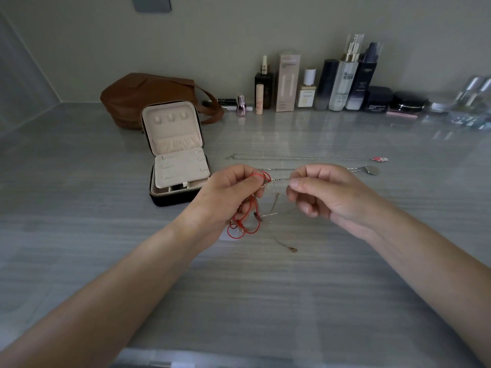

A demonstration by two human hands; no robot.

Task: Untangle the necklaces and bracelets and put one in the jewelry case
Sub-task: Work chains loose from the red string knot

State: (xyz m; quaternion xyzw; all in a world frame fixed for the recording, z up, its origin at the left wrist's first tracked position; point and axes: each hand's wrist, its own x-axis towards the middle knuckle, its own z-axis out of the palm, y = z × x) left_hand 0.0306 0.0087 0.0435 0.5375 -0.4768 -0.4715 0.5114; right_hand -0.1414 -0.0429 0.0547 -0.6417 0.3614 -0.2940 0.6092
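Note:
My left hand [225, 192] grips a tangle of red cord bracelets [245, 221] and thin gold chains, lifted a little above the grey table. My right hand [322, 193] pinches a fine chain [277, 193] that runs out of the tangle toward it. A loose gold chain end with a clasp [292, 249] trails onto the table below. The jewelry case [175, 166] stands open to the left of my hands, lid upright, beige lining showing. Two silver necklaces lie stretched out behind my hands: one with a red pendant [381, 159], one with a round silver pendant [372, 170].
A brown leather bag [148, 96] sits behind the case against the wall. A row of cosmetic bottles and jars [332, 86] lines the back wall to the right. The grey table [239, 301] stretches toward me under my forearms.

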